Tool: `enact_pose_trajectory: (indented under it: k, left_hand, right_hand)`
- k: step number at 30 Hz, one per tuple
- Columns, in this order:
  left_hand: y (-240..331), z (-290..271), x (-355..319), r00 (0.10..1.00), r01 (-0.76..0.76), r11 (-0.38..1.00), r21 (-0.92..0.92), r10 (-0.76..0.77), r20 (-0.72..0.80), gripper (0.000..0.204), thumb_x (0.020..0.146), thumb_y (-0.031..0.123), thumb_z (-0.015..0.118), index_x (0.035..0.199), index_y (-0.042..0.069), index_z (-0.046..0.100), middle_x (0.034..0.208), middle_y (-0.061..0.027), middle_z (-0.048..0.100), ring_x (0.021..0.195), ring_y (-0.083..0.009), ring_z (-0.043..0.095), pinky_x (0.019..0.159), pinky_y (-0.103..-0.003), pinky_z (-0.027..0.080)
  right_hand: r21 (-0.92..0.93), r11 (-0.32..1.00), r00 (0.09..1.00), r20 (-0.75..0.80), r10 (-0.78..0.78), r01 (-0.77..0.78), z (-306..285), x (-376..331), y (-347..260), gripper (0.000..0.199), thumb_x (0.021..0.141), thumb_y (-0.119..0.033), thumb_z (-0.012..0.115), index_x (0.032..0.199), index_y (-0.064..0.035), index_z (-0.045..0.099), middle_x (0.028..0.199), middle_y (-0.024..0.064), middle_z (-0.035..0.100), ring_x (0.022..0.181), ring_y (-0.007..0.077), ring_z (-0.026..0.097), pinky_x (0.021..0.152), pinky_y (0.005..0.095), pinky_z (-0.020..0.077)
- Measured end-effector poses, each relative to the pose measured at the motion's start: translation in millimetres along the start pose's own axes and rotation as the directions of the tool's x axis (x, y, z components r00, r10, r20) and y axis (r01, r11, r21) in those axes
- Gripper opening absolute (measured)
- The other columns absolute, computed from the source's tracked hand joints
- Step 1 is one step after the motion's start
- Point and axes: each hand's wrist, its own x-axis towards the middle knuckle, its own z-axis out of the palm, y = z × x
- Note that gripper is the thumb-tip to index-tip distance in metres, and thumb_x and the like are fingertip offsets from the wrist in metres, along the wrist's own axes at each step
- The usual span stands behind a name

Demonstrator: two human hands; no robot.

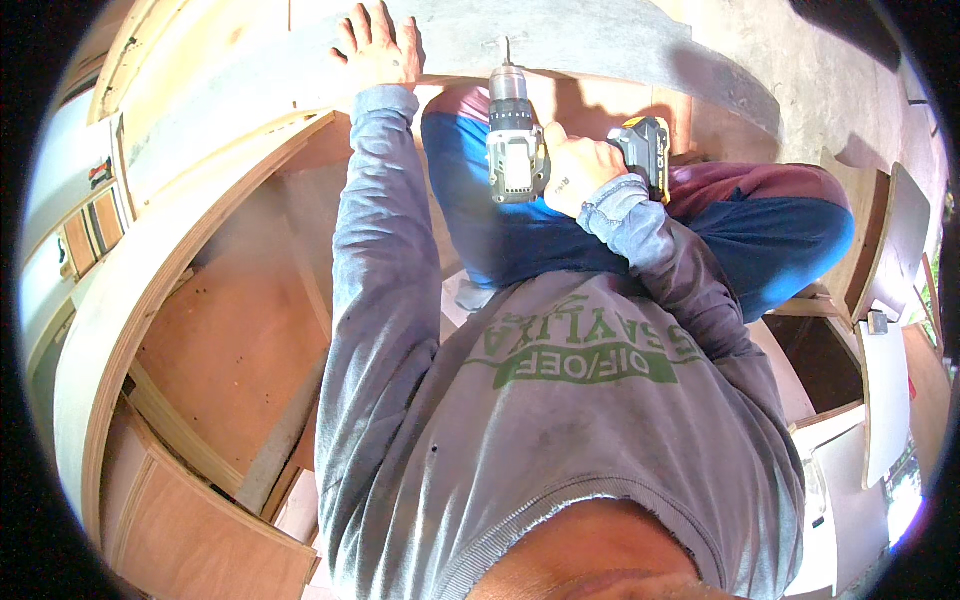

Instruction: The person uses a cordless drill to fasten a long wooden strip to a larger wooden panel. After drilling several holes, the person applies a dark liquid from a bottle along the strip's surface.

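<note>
My left hand point(380, 52) lies flat with its fingers spread on a long, pale grey board point(590, 45) that curves across the far side. My right hand point(580, 172) is wrapped round the handle of a cordless drill point(514, 158), which has a black chuck and a black-and-yellow battery point(645, 155). Away from me, the drill points at the board, its bit point(506, 50) over the grey surface close to a small mark. Whether the bit touches the board I cannot tell. The fingers round the trigger are partly hidden.
A curved plywood frame point(85, 400) with open compartments stands at my left; a brown panel point(235, 350) lies inside it. On my right are a dark open compartment point(815, 360) and several loose panels point(885, 400). My crossed legs point(760, 240) are just under the drill and battery.
</note>
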Motion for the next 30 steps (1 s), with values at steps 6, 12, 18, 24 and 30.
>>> enact_pose_trajectory:
  k: [6,12,18,24,30]
  left_hand:
    - [-5.5,2.7,0.7,1.0,-0.017,1.0,0.012,0.018,-0.012,0.07,0.102,0.06,0.037,0.158,0.019,0.038,0.167,-0.0113,0.029,0.155,-0.0362,0.021,0.119,-0.069,0.01]
    - [5.9,-11.2,0.6,0.999,0.033,0.999,-0.025,-0.032,0.031,0.071,0.102,0.062,0.034,0.159,0.019,0.036,0.168,-0.011,0.027,0.155,-0.035,0.02,0.119,-0.069,0.01]
    - [6.4,-10.8,0.4,1.0,0.012,1.0,-0.011,-0.011,0.022,0.07,0.102,0.06,0.034,0.159,0.019,0.036,0.168,-0.011,0.027,0.155,-0.0362,0.02,0.119,-0.068,0.011]
    - [5.7,-9.1,0.6,1.0,0.009,1.0,-0.015,-0.009,-0.003,0.069,0.102,0.06,0.035,0.158,0.019,0.037,0.168,-0.0117,0.027,0.154,-0.0366,0.022,0.119,-0.069,0.012]
    - [13.1,-10.5,1.9,1.0,0.011,1.0,-0.008,-0.011,0.008,0.069,0.102,0.061,0.036,0.158,0.02,0.037,0.167,-0.0107,0.029,0.154,-0.0358,0.022,0.119,-0.067,0.013]
  right_hand:
    - [-0.03,0.997,0.994,0.077,0.078,-0.076,-9.5,-2.0,-2.0,0.027,0.083,-0.016,0.057,0.107,-0.0038,0.052,0.081,0.0244,0.071,0.077,0.0436,0.072,0.069,0.0541,0.057]
    - [-0.009,0.995,0.993,0.064,0.1,-0.1,-10.6,-2.9,0.5,0.029,0.082,-0.016,0.058,0.108,-0.0044,0.053,0.081,0.0244,0.071,0.078,0.0439,0.072,0.071,0.055,0.057]
    - [-0.012,0.999,0.992,0.123,0.034,-0.033,-4.4,8.0,-18.2,0.028,0.082,-0.016,0.061,0.106,-0.0055,0.052,0.082,0.0243,0.071,0.078,0.0445,0.072,0.071,0.0559,0.0565]
    - [-0.047,0.997,0.996,0.057,0.071,-0.069,-10.6,1.5,-0.8,0.026,0.084,-0.017,0.058,0.106,-0.0046,0.053,0.083,0.0234,0.071,0.079,0.043,0.072,0.07,0.0551,0.0571]
    - [-0.031,0.996,0.996,0.032,0.082,-0.081,-6.3,-2.6,1.8,0.032,0.082,-0.017,0.058,0.11,-0.0028,0.055,0.084,0.0234,0.072,0.079,0.0435,0.072,0.07,0.054,0.0572]
